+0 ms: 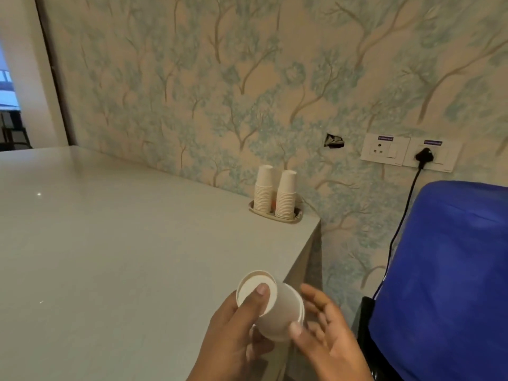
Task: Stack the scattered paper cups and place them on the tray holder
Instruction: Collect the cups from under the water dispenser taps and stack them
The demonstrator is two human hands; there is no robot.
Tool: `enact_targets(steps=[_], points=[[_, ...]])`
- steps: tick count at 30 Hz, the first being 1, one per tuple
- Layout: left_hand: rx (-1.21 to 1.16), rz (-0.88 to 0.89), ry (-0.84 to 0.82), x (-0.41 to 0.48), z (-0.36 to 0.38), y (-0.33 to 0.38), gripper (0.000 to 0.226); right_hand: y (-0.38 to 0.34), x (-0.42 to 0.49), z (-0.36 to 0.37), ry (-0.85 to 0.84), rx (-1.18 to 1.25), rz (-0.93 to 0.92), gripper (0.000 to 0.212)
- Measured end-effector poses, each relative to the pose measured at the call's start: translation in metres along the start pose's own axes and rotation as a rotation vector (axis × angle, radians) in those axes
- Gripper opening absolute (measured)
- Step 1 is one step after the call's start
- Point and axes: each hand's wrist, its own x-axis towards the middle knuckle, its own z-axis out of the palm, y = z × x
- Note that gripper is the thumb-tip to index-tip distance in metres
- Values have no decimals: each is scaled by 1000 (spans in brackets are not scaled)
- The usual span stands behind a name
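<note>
A short stack of white paper cups (277, 312) lies on its side in my hands, bottom end toward the camera, above the table's near right corner. My left hand (236, 334) grips it with the thumb pressed on the cup bottom. My right hand (327, 334) touches the rim end with thumb and spread fingers. At the far right corner of the table stands the tray holder (272, 217), an oval beige tray. Two upside-down stacks of white cups (264, 188) (286, 193) stand in it side by side.
The pale grey table (123, 243) runs along a wall with tree-pattern wallpaper. Its right edge drops off beside a blue covered object (445, 270). A black cable (404, 215) hangs from a wall socket (426, 155). A doorway opens at far left.
</note>
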Motion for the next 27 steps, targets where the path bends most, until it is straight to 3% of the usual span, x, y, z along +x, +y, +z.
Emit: enact_targets(steps=[2,4,8,12,14,17,20,23,27], points=[[41,8,38,14,2,-2,44,0,15,-16,-160,-296,-114,95],[105,1,57,30,10,-4,59,-6,34,-22,-285,-451,-230,104],[221,38,113,67,33,7,66,-11,88,-32,-159,-497,-445,85],[321,116,90,105,49,27,76,-24,144,-34,-169,-402,-492,74],[331,176,83,127,51,33,67,-29,171,-32,-176,-325,-510,71],[405,292,223,161,41,29,60,-33,215,-29,-123,-201,-505,63],[815,349,378,189,1,6,82,-38,279,-27,17,25,-416,51],[1407,208,430,203,-48,-29,85,-44,353,-29,161,168,-309,49],[1688,76,390,215,-74,-62,85,-54,436,-47,362,68,-282,61]])
